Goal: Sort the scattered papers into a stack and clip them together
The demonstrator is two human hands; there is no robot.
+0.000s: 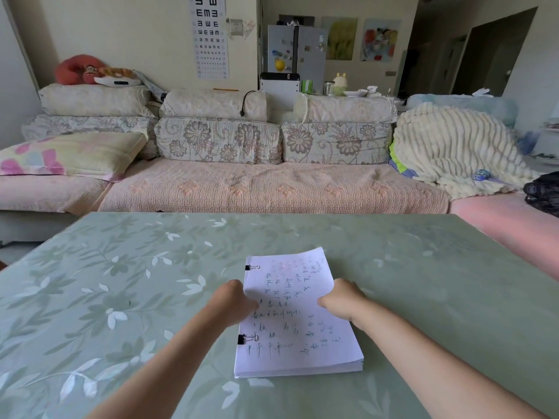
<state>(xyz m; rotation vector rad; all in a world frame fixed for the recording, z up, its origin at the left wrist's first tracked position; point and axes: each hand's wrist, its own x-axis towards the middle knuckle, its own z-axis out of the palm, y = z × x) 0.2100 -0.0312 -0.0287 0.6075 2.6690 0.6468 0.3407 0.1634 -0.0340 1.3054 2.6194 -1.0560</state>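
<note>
A thick stack of white papers [293, 325] with handwriting on the top sheet lies flat on the green table [121, 297], in front of me. Two black binder clips grip its left edge: one [251, 267] near the far corner, one [246, 339] nearer to me. My left hand [234, 300] holds the stack's left edge between the clips, thumb on the top sheet. My right hand [341, 297] grips the right edge, thumb lying on the paper. The far right corner of the top sheet curls up slightly.
The table wears a pale green leaf-patterned cover. Behind its far edge runs a long sofa [272, 189] with floral cushions, a pillow [69, 155] at left and a ribbed blanket [453, 152] at right. A pink seat [508, 225] lies past the table's right side.
</note>
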